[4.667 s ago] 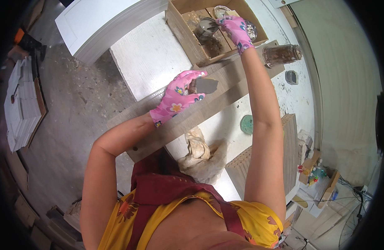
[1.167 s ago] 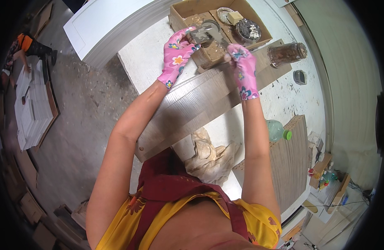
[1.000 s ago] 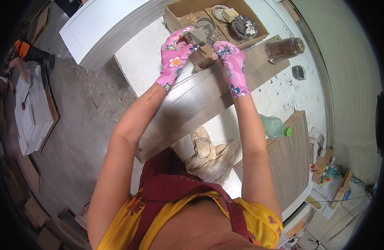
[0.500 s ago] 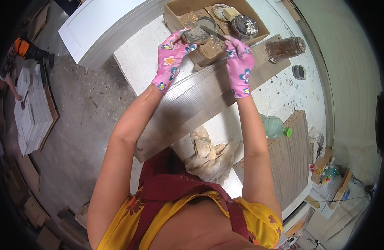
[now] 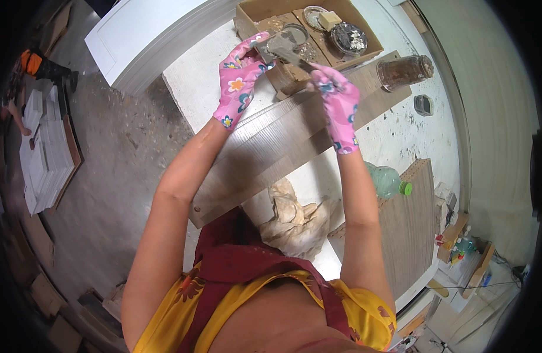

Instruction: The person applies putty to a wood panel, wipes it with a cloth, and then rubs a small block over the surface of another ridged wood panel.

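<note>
My left hand (image 5: 238, 85), in a pink flowered glove, is closed on a flat grey piece smeared with paste (image 5: 272, 48); I cannot tell its kind. A putty knife (image 5: 302, 61) sits in my gloved right hand (image 5: 339, 106), its blade against that piece. Both hands are over the near edge of a cardboard box (image 5: 245, 25). In the box are a round tin (image 5: 295, 34), a jar with dark, flaky contents (image 5: 348, 39) and a pale block (image 5: 329, 21). Below my hands lies a long wood-grain board (image 5: 253, 156).
A brown glass jar (image 5: 403, 72) rests on the board's far end. At right are a small dark container (image 5: 423, 105), a green-capped bottle (image 5: 387, 179) and a wood-grain panel (image 5: 409, 229). A crumpled cloth (image 5: 297, 226) lies close to me. White panels (image 5: 147, 35) are stacked at upper left; another person (image 5: 32, 65) works beyond.
My right hand has drawn slightly back toward me and turned, smeared by motion, and the putty knife's blade has shifted over the grey piece. My left hand has tilted that piece a little.
</note>
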Demonstrator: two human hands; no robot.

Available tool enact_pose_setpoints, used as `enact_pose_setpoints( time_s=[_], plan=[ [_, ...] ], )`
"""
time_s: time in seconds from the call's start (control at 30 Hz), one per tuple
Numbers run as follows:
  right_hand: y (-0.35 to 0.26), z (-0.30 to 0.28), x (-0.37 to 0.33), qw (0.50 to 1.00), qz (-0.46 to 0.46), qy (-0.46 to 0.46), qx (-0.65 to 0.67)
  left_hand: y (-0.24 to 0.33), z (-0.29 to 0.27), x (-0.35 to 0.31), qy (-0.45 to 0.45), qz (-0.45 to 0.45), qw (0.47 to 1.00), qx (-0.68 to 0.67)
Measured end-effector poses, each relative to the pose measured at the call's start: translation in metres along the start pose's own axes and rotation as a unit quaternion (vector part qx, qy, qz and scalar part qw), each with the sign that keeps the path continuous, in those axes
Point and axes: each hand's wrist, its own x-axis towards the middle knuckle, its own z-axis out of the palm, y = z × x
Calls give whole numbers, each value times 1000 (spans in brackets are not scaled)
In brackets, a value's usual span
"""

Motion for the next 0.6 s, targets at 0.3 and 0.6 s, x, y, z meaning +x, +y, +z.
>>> enact_pose_setpoints(
  time_s=[0.3,0.6],
  plan=[
    [-1,24,-7,990,73,71,-97,0,1,-4,15,41,996,80],
    [13,12,-1,987,36,142,-73,6,7,-8,-13,102,982,157]
  ],
)
